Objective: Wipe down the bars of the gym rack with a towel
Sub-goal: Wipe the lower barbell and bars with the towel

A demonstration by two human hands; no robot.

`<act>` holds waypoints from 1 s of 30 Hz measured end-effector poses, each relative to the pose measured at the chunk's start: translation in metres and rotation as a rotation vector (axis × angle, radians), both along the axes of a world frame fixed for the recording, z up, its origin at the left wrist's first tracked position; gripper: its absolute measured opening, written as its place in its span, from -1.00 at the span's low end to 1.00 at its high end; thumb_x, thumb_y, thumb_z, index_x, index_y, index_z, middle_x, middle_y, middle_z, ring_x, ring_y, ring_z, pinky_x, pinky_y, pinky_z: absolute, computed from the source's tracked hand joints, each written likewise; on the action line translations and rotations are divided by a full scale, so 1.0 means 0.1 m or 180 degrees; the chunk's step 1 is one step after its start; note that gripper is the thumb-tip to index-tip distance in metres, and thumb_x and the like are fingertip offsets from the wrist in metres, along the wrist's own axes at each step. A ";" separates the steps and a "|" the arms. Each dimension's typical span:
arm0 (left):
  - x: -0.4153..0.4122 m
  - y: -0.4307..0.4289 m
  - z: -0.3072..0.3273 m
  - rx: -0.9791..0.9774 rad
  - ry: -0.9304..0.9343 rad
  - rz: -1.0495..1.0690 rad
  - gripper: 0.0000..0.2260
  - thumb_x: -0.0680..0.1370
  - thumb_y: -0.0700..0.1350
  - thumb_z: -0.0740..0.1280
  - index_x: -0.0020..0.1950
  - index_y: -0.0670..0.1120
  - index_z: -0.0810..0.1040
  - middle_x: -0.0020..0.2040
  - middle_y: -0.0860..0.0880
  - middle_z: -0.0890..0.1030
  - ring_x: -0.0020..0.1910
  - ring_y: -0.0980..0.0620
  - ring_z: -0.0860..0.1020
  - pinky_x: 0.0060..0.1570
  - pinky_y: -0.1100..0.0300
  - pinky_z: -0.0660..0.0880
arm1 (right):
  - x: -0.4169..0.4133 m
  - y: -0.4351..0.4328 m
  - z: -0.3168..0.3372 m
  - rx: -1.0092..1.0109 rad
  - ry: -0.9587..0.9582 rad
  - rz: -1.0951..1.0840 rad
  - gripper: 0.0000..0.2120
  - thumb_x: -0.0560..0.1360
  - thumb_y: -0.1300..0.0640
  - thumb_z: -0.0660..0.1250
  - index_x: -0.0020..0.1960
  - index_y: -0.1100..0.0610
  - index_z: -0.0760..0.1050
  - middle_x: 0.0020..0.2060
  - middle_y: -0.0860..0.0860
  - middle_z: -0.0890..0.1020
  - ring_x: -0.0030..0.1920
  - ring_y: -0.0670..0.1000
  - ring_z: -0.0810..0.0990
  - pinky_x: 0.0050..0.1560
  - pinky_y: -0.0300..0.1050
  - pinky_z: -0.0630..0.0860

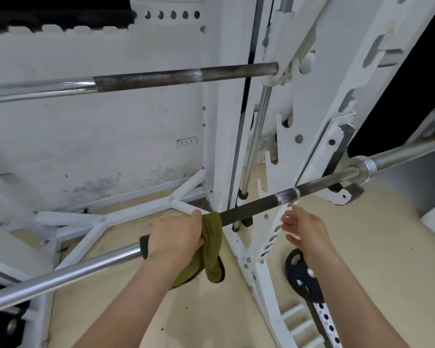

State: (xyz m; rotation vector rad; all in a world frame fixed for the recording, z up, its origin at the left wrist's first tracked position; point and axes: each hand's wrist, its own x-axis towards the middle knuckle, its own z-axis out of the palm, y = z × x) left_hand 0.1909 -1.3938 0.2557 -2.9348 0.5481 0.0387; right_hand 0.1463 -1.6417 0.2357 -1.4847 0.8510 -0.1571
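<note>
An olive-green towel (212, 244) is wrapped around the dark knurled part of the lower barbell (251, 208). My left hand (176, 234) grips the towel and the bar together, and the towel's loose end hangs below my fist. To the right, my right hand (303, 228) hovers open just under the bar, fingers spread, touching nothing. A second bar (148, 77), chrome on the left and rusty dark on the right, crosses the white rack higher up.
White rack uprights (226, 121) and a slotted hook plate (337, 101) stand right behind the lower bar. A chrome guide rod (255, 139) runs down beside them. A black weight plate (303, 277) lies on the tan floor, and white base struts (141, 212) spread at left.
</note>
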 end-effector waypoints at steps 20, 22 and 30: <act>0.51 -3.09 -0.04 -0.0416 -0.0070 -0.0409 -0.86 0.58 -0.15 0.25 0.11 -0.14 0.43 -0.09 -0.06 0.64 -0.14 -0.10 0.62 -0.30 0.10 0.32 | 0.04 -1.19 -0.13 -0.0006 -0.0201 0.0735 -0.76 0.64 -0.02 0.10 -0.04 -0.07 0.53 -0.10 -0.06 0.66 -0.04 -0.13 0.59 -0.11 -0.26 0.42; 0.52 -3.05 -0.05 -0.0395 -0.0115 -0.0417 -0.87 0.58 -0.12 0.26 0.10 -0.11 0.45 -0.10 -0.05 0.63 -0.15 -0.08 0.62 -0.32 0.11 0.32 | 0.05 -1.20 -0.18 -0.0011 -0.0033 0.0876 -0.74 0.61 0.01 0.14 -0.11 0.08 0.54 -0.20 -0.01 0.64 -0.13 -0.01 0.58 -0.08 -0.16 0.44; 0.40 -2.27 -0.07 -0.0262 -0.0177 -0.0174 -0.82 0.55 -0.17 0.29 0.15 -0.07 0.41 -0.10 -0.04 0.61 -0.15 -0.09 0.59 -0.39 0.15 0.23 | 0.01 -0.97 0.05 -0.2338 0.0076 0.1961 -0.76 0.50 0.14 0.20 -0.28 0.08 0.56 -0.40 -0.05 0.62 -0.35 -0.07 0.55 -0.27 -0.08 0.51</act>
